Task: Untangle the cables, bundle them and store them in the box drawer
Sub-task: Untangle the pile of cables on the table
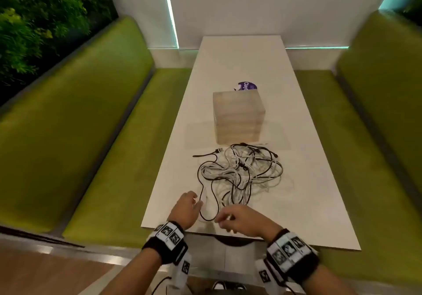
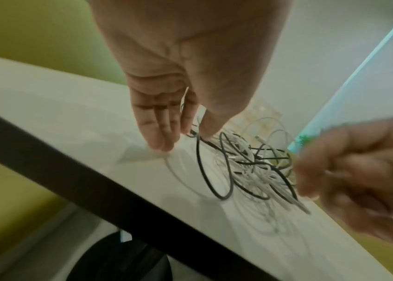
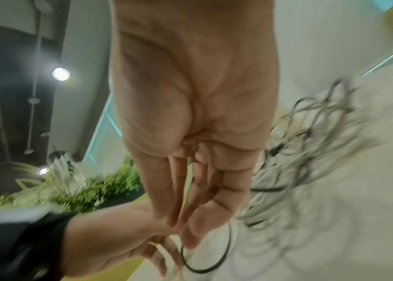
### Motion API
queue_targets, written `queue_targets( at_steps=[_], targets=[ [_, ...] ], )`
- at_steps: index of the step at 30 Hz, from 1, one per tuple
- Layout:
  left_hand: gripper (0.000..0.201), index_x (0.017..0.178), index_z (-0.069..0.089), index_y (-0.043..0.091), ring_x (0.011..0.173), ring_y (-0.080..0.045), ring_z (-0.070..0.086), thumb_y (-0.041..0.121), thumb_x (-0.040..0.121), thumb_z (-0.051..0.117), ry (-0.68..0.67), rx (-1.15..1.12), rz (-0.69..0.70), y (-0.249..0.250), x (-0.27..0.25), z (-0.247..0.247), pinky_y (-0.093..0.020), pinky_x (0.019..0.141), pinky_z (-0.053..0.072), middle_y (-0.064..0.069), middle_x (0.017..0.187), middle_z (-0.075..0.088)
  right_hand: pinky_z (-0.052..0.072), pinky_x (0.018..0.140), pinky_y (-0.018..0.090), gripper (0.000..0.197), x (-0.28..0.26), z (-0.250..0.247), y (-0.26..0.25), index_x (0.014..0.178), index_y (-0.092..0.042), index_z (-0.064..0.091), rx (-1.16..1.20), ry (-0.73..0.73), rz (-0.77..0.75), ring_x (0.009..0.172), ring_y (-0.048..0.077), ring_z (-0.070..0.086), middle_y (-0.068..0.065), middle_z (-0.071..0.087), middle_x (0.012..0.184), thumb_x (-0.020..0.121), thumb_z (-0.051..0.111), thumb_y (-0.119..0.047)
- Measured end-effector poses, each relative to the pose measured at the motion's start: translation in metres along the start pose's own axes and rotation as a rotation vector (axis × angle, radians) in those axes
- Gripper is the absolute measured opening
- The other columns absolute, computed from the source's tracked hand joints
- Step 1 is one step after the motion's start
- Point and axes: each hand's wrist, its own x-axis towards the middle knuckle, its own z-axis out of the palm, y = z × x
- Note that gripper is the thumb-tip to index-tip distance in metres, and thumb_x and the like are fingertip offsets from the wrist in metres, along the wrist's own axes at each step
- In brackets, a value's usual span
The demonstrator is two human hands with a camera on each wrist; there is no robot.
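Table [image 1: 303, 205]: long white top between two green benches [image 1: 75, 121]; its dark near edge shows only in the left wrist view.
Box [image 1: 238, 117]: pale wooden cube, mid-table, just beyond the cables; no drawer can be made out on the faces in view. A purple sticker [image 1: 247, 86] shows behind it, in the head view only.
Cables [image 1: 239, 171]: one loose tangle of black and white strands lying on the table between box and hands; a black loop [image 1: 209, 212] trails out toward the near edge, between the two hands.
Left hand [image 1: 186, 210]: over the near left part of the table, at the tangle's edge. The head view shows only its back. The left wrist view shows the fingers [image 2: 159, 121] pointing down, nearly straight, and the thumb and forefinger closed on a black strand [image 2: 202, 163] where it leaves the tangle.
Right hand [image 1: 242, 222]: at the near edge, just right of the black loop. In the head view the fingers are curled. The left wrist view shows them bent, with a thin pale strand seemingly between thumb and finger, blurred. The right wrist view shows fingers [image 3: 198, 195] pointing down close together near the loop [image 3: 205, 270]; a firm grip cannot be told.
Wrists: banded cameras with black-and-white markers [image 1: 170, 233], seen only from the head.
Plants [image 1: 34, 20]: green wall behind the left bench.
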Motion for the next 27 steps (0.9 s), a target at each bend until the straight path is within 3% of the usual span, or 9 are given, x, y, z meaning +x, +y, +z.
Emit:
queue_targets(
  at_steps=[4, 7, 12, 14, 17, 20, 22, 25, 27],
  targets=[
    [0.010, 0.098, 0.062, 0.010, 0.083, -0.024, 0.060, 0.014, 0.091, 0.056, -0.072, -0.096, -0.011, 0.014, 0.009, -0.003, -0.028, 0.072, 0.046, -0.015, 0.098, 0.069, 0.049, 0.078, 0.030, 0.032, 0.047, 0.012, -0.010, 0.118, -0.008, 0.059, -0.053, 0.158, 0.164, 0.090, 0.025, 0.065, 0.010, 0.066, 0.107, 0.094, 0.052, -0.029],
    [0.012, 0.088, 0.060, 0.012, 0.065, -0.020, 0.063, 0.001, 0.087, 0.056, -0.112, -0.314, 0.082, 0.019, -0.004, -0.002, -0.040, 0.069, 0.056, -0.010, 0.079, 0.068, 0.053, 0.074, 0.036, 0.043, 0.064, 0.012, -0.007, 0.101, -0.005, 0.059, 0.140, 0.218, 0.242, 0.075, 0.024, 0.066, 0.013, 0.069, 0.088, 0.095, 0.047, -0.045],
    [0.016, 0.089, 0.066, 0.013, 0.068, -0.024, 0.067, -0.002, 0.082, 0.067, -0.172, -0.639, 0.071, 0.014, -0.025, -0.006, -0.031, 0.064, 0.056, -0.010, 0.078, 0.064, 0.045, 0.061, 0.022, 0.009, 0.062, -0.002, -0.006, 0.097, -0.011, 0.066, 0.424, 0.156, 0.018, 0.068, 0.013, 0.056, 0.001, 0.065, 0.076, 0.088, 0.063, -0.011],
    [0.005, 0.091, 0.065, 0.005, 0.072, -0.023, 0.068, 0.003, 0.087, 0.066, -0.196, -0.736, 0.034, 0.012, -0.030, -0.009, -0.030, 0.067, 0.056, -0.014, 0.084, 0.062, 0.044, 0.062, 0.019, 0.015, 0.059, -0.005, -0.006, 0.102, -0.013, 0.064, 0.483, 0.183, -0.006, 0.071, 0.010, 0.057, 0.000, 0.065, 0.079, 0.089, 0.061, -0.006],
    [0.031, 0.097, 0.063, -0.003, 0.078, -0.023, 0.069, 0.026, 0.097, 0.052, -0.074, -0.888, -0.112, 0.010, -0.031, -0.014, -0.033, 0.071, 0.058, -0.018, 0.087, 0.065, 0.046, 0.069, 0.018, 0.019, 0.050, -0.007, -0.007, 0.104, -0.014, 0.066, 0.409, 0.273, -0.053, 0.073, 0.004, 0.061, -0.002, 0.069, 0.080, 0.090, 0.056, -0.007],
    [0.045, 0.106, 0.060, 0.007, 0.093, -0.025, 0.070, 0.046, 0.098, 0.039, -0.073, -1.082, -0.203, 0.016, -0.021, -0.023, -0.035, 0.076, 0.057, -0.015, 0.100, 0.071, 0.048, 0.064, 0.017, 0.022, 0.038, -0.009, -0.007, 0.100, -0.013, 0.066, 0.311, 0.122, -0.088, 0.066, 0.010, 0.061, 0.000, 0.068, 0.083, 0.091, 0.051, -0.001],
    [0.038, 0.108, 0.056, 0.009, 0.096, -0.025, 0.069, 0.043, 0.098, 0.042, -0.111, -1.254, -0.212, 0.027, -0.011, -0.031, -0.032, 0.078, 0.055, -0.015, 0.105, 0.070, 0.048, 0.061, 0.016, 0.026, 0.030, -0.008, -0.006, 0.104, -0.012, 0.067, 0.169, -0.031, -0.080, 0.061, 0.009, 0.059, 0.000, 0.068, 0.083, 0.091, 0.048, 0.000],
    [0.031, 0.092, 0.056, 0.008, 0.064, -0.013, 0.060, 0.039, 0.090, 0.054, -0.209, -1.403, -0.267, 0.044, 0.002, -0.046, -0.022, 0.060, 0.051, -0.003, 0.072, 0.065, 0.045, 0.057, 0.014, 0.028, 0.023, -0.006, -0.002, 0.110, -0.013, 0.066, 0.055, -0.113, -0.049, 0.054, 0.003, 0.054, -0.004, 0.066, 0.077, 0.092, 0.047, -0.004],
    [0.035, 0.092, 0.057, 0.008, 0.044, -0.007, 0.039, 0.043, 0.089, 0.055, -0.264, -1.386, -0.265, 0.052, 0.009, -0.055, -0.018, 0.044, 0.039, 0.006, 0.050, 0.040, 0.044, 0.060, 0.013, 0.025, 0.022, -0.007, 0.002, 0.110, -0.013, 0.064, 0.009, -0.066, -0.023, 0.059, 0.008, 0.054, -0.004, 0.064, 0.075, 0.094, 0.045, -0.008]
  ],
)
